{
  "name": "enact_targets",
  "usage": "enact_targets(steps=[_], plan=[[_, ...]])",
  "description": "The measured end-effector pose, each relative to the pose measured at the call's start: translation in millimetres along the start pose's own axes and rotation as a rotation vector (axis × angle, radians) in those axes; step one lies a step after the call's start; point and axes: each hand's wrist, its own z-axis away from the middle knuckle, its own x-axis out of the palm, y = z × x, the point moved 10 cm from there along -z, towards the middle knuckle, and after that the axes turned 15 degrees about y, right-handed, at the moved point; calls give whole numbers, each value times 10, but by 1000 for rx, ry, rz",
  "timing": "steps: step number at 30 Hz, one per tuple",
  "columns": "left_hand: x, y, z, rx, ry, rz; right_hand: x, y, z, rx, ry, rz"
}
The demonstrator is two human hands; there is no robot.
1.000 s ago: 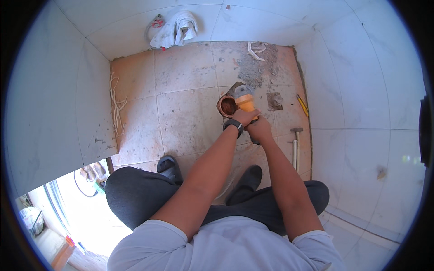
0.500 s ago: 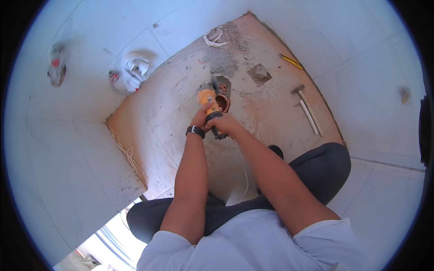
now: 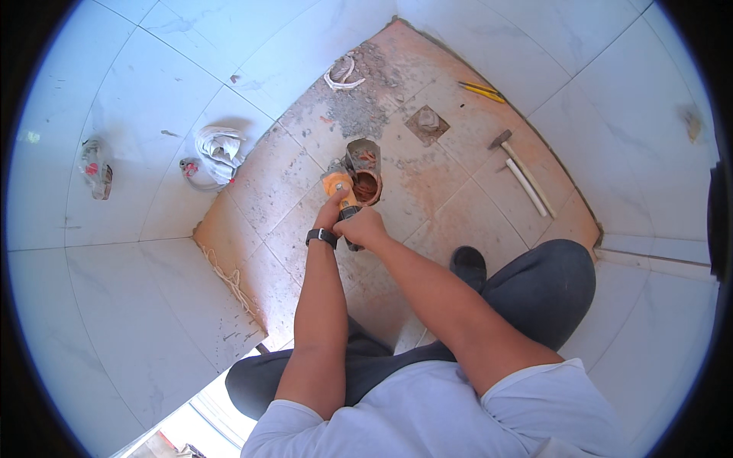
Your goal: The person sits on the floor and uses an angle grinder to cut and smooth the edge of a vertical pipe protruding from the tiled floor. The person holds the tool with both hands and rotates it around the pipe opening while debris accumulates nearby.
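Note:
Both my hands are closed around an orange and black angle grinder (image 3: 334, 183), held low over the tiled floor. My left hand (image 3: 328, 213), with a black watch at its wrist, wraps the orange body near the head. Behind it, my right hand (image 3: 362, 228) grips the black rear part. The grinder's head is beside a cut-out hole (image 3: 362, 154) with broken reddish pieces in it. A round, reddish-brown pipe opening (image 3: 369, 188) adjoins the hole, just right of the grinder. The disc is hard to make out.
Grey rubble (image 3: 359, 111) and a white curved strip (image 3: 343, 75) lie toward the far corner. A square drain recess (image 3: 427, 125) is to the right. Near the right wall are yellow-handled pliers-like tools (image 3: 482, 91) and two hammers (image 3: 521, 172). White bundles (image 3: 219, 156) hang at the left wall.
The grinder has moved left and nearer to me, away from the hole, which shows more fully. Both hands keep their grip. The whole view has turned slightly.

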Motion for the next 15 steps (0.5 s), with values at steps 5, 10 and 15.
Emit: enact_targets(steps=[5, 10, 15], plan=[[-31, -1, -31, 4, 20, -22, 26, 5, -4, 28, -16, -39], [-64, -30, -78, 15, 75, -37, 5, 34, -31, 32, 19, -42], [-33, -51, -131, 5, 47, -35, 37, 44, -80, 37, -7, -42]])
